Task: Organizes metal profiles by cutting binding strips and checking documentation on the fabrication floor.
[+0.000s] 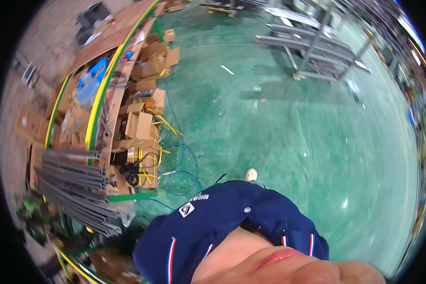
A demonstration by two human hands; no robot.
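Observation:
Neither my left hand nor my right hand shows in the head view. My navy work jacket (232, 203) fills the lower middle, and a light shoe (252, 174) shows just beyond it on the green floor. To my left, long grey metal profiles (75, 182) lie stacked at the near end of a workbench. Close beside them, a black coiled cable (131, 173) hangs by the cardboard boxes (138, 125).
The wooden workbench with a yellow-and-green edge (95, 111) runs along the left. Blue hose (194, 161) loops over the floor (279, 128) beside it. At the far right stands a metal rack cart (312, 52) loaded with grey profiles. Crowded shelving lines the right rim.

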